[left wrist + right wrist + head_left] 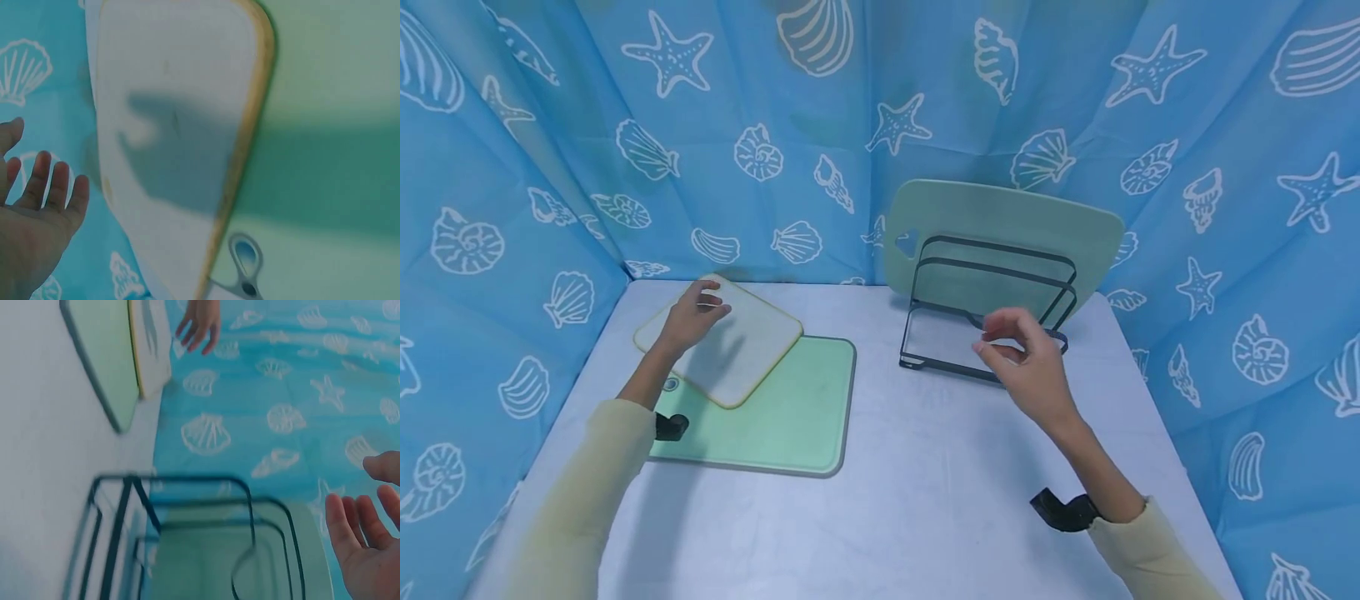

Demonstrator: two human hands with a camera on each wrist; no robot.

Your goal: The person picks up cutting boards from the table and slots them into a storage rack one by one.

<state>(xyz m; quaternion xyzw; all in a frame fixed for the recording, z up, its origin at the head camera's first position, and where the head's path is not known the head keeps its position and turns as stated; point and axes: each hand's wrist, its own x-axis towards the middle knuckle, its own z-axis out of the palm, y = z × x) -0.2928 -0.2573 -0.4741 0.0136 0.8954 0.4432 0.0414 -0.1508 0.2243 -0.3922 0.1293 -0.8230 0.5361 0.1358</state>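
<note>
White board (756, 329), left of rack (996, 270) on green board (805, 408), looks light, stiff, best taken edgewise; left hand (695, 319) left of rack, right hand (1030, 371) near it, both empty, loosely unclenched.

Blue curtain (955, 142) along the back, left and right of the table (917, 500); fabric hangs in soft vertical folds; printed in white line: starfish (671, 55), ribbed fan shells (797, 242), spiral shells (758, 153); faint greenish patches on upper back section; table surface whitish, its back edge along the curtain's foot; shell prints also visible in both wrist views.
</note>
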